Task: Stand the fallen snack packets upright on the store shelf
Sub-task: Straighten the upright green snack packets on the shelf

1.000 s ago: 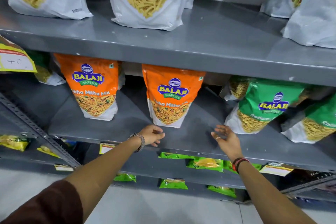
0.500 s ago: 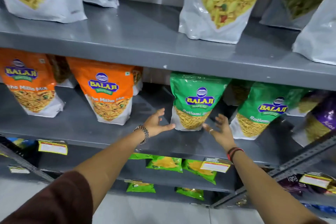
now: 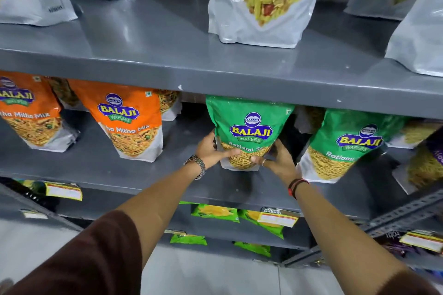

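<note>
A green Balaji Ratlami packet [image 3: 249,124] stands upright on the middle grey shelf [image 3: 148,175]. My left hand [image 3: 211,151] grips its lower left side and my right hand [image 3: 278,161] grips its lower right side, thumbs across the front. A second green Ratlami packet [image 3: 345,143] leans tilted to the right of it. Two orange Mitha Mix packets [image 3: 129,122] [image 3: 26,112] stand upright to the left.
The upper shelf [image 3: 215,74] overhangs just above the packets and carries white pouches [image 3: 261,2]. A purple packet [image 3: 431,158] leans at the far right. Price tags [image 3: 278,217] hang on the shelf edge, and small green packets [image 3: 215,212] lie on lower shelves.
Both hands were open and apart in front of the green packet; they have closed in and taken hold of its lower sides. The view has shifted right along the shelf.
</note>
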{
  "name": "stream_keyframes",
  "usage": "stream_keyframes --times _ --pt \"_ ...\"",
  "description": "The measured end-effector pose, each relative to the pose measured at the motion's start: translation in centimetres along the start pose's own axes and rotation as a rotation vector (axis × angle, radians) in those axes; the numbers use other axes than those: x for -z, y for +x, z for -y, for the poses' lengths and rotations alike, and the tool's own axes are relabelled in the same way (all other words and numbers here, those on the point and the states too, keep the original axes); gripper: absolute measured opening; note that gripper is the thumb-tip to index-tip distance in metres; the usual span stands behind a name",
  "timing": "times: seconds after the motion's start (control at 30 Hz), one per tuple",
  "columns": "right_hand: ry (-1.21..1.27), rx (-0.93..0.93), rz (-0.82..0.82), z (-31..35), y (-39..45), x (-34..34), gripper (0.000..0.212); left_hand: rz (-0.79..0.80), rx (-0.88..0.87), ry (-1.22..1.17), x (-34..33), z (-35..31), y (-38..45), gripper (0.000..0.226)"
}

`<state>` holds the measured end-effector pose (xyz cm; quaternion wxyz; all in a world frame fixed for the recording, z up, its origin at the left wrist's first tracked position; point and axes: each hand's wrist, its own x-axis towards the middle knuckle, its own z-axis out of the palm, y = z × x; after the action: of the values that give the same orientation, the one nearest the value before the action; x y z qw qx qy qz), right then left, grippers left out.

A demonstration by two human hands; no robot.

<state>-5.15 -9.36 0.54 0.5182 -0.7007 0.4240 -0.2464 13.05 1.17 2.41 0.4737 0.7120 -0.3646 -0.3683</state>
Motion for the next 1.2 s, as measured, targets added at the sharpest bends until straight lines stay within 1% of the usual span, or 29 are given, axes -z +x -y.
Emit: stream_keyframes --times 0.07,0.13,0.23,0.3,0.4,0.5,0.53,0.6,0.63,0.67,0.7,0.73,0.77,0.87,0.9,0.93,0.97,1.0,1.03,1.07,1.1,1.13,1.2 --pt "0.001 -0.012 -0.029 0.3 -0.4 -0.4 0.07 0.02 -0.004 -0.009 0.2 0.1 0.1 0.072" --pt "-0.003 -0.019 -0.04 0.3 -0.7 -0.7 0.07 0.053 -0.002 -0.03 0.5 0.3 0.3 0.074" --pt "-0.009 -0.04 -0.063 0.6 -1.2 -1.0 0.066 0.091 -0.009 -0.03 0.8 0.6 0.8 0.087" --pt "-0.013 -0.051 -0.072 0.8 -1.4 -1.2 0.068 0.11 -0.009 -0.014 1.1 0.7 1.0 0.095" --pt "-0.022 -0.06 -0.074 1.2 -1.5 -1.2 0.072 0.134 -0.017 0.01 1.4 0.6 0.7 0.097" --pt "-0.041 -0.033 -0.101 0.9 -2.4 -1.1 0.072 0.127 -0.001 0.143 1.8 1.2 -0.2 0.081" --pt "-0.046 -0.028 -0.122 0.6 -3.1 -0.9 0.068 0.101 0.013 0.195 1.8 1.6 -0.6 0.073" --pt "-0.066 -0.024 -0.198 -0.3 -5.0 -0.1 0.05 0.027 0.075 0.24 1.7 2.9 -1.5 0.053" --pt "-0.068 -0.025 -0.249 -0.9 -6.0 0.6 0.039 0.014 0.124 0.232 1.5 3.5 -2.0 0.042" --pt "-0.076 -0.026 -0.299 -1.7 -6.8 1.3 0.032 0.042 0.182 0.206 1.3 3.8 -2.6 0.029" --pt "-0.087 -0.032 -0.35 -2.2 -7.6 2.2 0.028 0.09 0.231 0.187 1.0 4.3 -2.9 0.015" --pt "-0.095 -0.037 -0.396 -2.7 -8.4 3.3 0.027 0.151 0.264 0.196 0.3 4.6 -3.3 0.005" --pt "-0.091 -0.033 -0.439 -3.1 -9.0 4.6 0.026 0.209 0.285 0.199 -0.9 4.4 -3.7 0.004" --pt "-0.079 -0.052 -0.553 -4.6 -9.3 8.5 0.031 0.355 0.349 0.145 -5.4 2.6 -4.7 0.012" --pt "-0.074 -0.049 -0.553 -5.6 -8.7 9.5 0.037 0.371 0.36 0.123 -6.9 2.1 -4.6 0.014" --pt "-0.07 -0.05 -0.538 -6.9 -7.8 10.6 0.046 0.379 0.352 0.149 -8.7 1.5 -4.6 0.01" --pt "-0.087 -0.067 -0.508 -9.4 -6.3 12.0 0.057 0.366 0.329 0.14 -10.8 0.7 -4.5 0.014" --pt "-0.094 -0.06 -0.492 -10.9 -5.0 13.2 0.067 0.348 0.288 0.15 -12.9 -0.1 -4.3 0.029" --pt "-0.101 -0.037 -0.477 -10.8 -4.5 14.2 0.072 0.315 0.248 0.158 -14.8 -1.2 -4.1 0.042" --pt "-0.107 -0.052 -0.455 -8.9 -4.9 14.7 0.069 0.284 0.211 0.186 -16.3 -2.4 -3.9 0.05" --pt "-0.106 -0.07 -0.454 -5.7 -6.1 14.9 0.063 0.258 0.174 0.207 -17.7 -3.3 -3.5 0.056" --pt "-0.106 -0.09 -0.42 -4.1 -6.5 15.3 0.061 0.244 0.164 0.217 -18.6 -4.4 -3.3 0.06" --pt "-0.119 -0.079 -0.337 -4.0 -6.1 16.2 0.061 0.192 0.134 0.23 -20.3 -5.3 -1.8 0.065"
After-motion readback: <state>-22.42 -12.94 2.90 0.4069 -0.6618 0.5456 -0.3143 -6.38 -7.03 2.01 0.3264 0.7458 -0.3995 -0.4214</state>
